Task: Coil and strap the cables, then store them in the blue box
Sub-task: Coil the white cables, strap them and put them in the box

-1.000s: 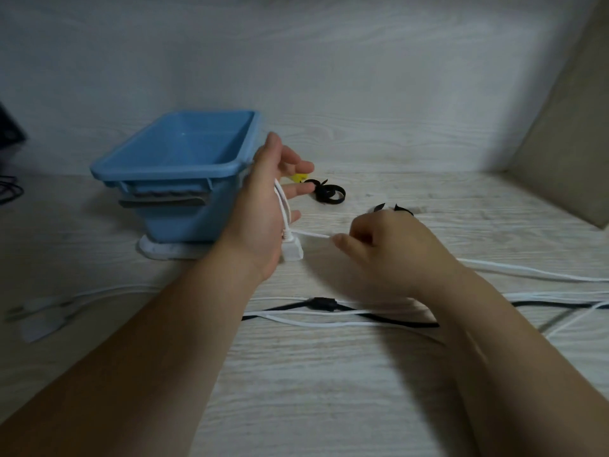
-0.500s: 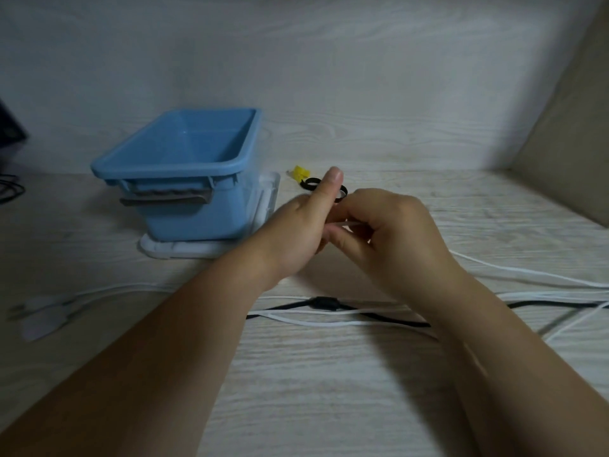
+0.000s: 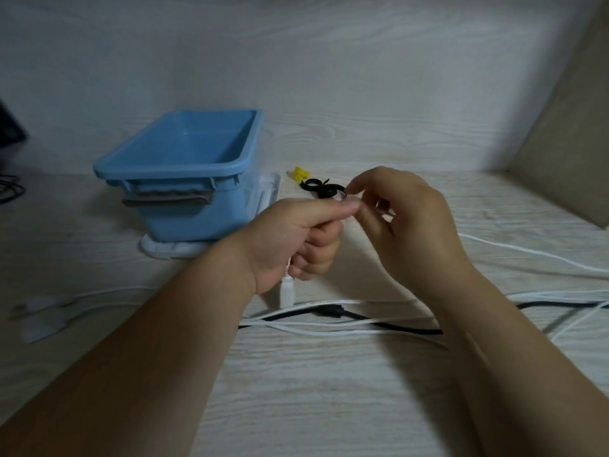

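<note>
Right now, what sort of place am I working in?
Probably an indoor desk or workbench nook: a pale wood-grain tabletop with matching back wall, a blue box, and loose white cable and black cable lying across it.

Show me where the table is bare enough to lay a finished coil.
Bare: the near table between the forearms, below the crossing cables; and the far right, between the black straps and the beige panel. Crowded: the cable strip across the middle, and the white plugs at left.
</note>
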